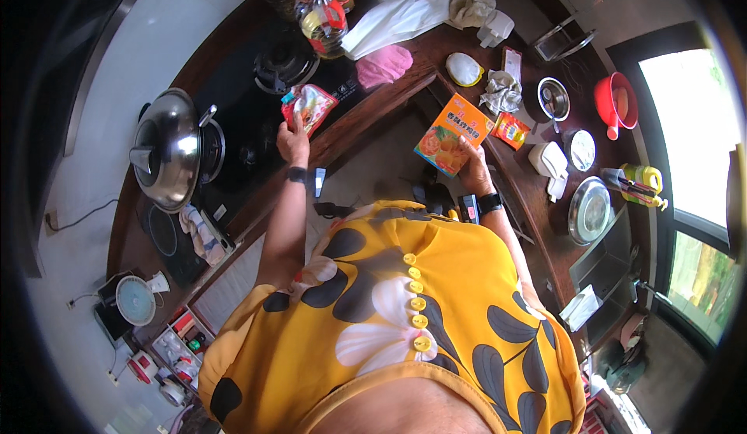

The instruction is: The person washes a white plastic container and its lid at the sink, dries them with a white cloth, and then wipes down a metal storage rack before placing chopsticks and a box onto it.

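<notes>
My left hand [294,141] has its fingers on the lower edge of a red and white spouted pouch [311,107], which is over the black gas hob; it seems gripped between thumb and fingers. In my right hand [477,168] is an orange box [452,133] with food pictures and writing, held by its lower right edge, thumb on the front. Just right of the box, a small red and yellow packet [510,131] lies on the dark wooden counter. Above the box are a crumpled bag [502,92] and a white rounded thing with a yellow rim [464,69].
A lidded steel wok [166,151] stands on the left burner. A pink cloth [384,65] lies at the hob's edge, below an oil bottle [322,19]. Along the right counter are a steel bowl [553,100], a red dipper [616,107], a round lid [589,210] and a sink [604,267].
</notes>
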Demonstrator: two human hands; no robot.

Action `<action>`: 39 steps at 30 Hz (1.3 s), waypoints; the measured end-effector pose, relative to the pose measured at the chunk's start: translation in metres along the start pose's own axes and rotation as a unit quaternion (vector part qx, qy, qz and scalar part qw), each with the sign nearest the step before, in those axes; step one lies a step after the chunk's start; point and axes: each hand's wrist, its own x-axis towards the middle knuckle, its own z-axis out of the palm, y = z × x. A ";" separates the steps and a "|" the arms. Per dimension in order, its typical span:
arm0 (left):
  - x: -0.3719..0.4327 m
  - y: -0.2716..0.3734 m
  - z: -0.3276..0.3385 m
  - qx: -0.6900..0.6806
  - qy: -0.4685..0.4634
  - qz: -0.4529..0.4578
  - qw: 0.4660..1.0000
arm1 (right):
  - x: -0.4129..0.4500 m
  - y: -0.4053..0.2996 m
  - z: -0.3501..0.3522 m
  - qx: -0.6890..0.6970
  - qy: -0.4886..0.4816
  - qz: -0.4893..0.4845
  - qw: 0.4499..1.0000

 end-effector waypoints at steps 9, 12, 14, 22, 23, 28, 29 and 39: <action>-0.031 0.125 0.000 0.004 -0.075 0.438 0.896 | -0.003 -0.024 -0.007 -0.040 -0.011 -0.015 0.999; -0.018 0.167 0.067 0.090 -0.073 0.539 0.834 | -0.009 -0.039 0.002 -0.019 0.004 0.005 1.000; -0.007 0.176 0.104 0.143 -0.067 0.558 0.815 | -0.001 -0.037 -0.014 -0.007 0.011 0.026 1.000; 0.002 0.170 0.127 0.119 -0.144 0.518 0.835 | 0.005 -0.047 -0.049 0.024 0.040 -0.034 0.998; 0.001 0.170 0.127 0.120 -0.145 0.526 0.829 | 0.003 -0.048 -0.054 0.022 0.048 -0.032 0.998; -0.033 0.217 0.114 0.243 -0.130 0.484 0.830 | -0.019 -0.054 -0.084 0.002 0.068 -0.042 0.997; -0.045 0.234 0.112 0.327 -0.112 0.449 0.824 | -0.027 -0.058 -0.086 0.018 0.069 -0.041 0.997; -0.162 0.345 0.251 -0.040 -0.293 0.677 0.674 | -0.062 -0.075 -0.121 0.241 0.097 0.045 0.965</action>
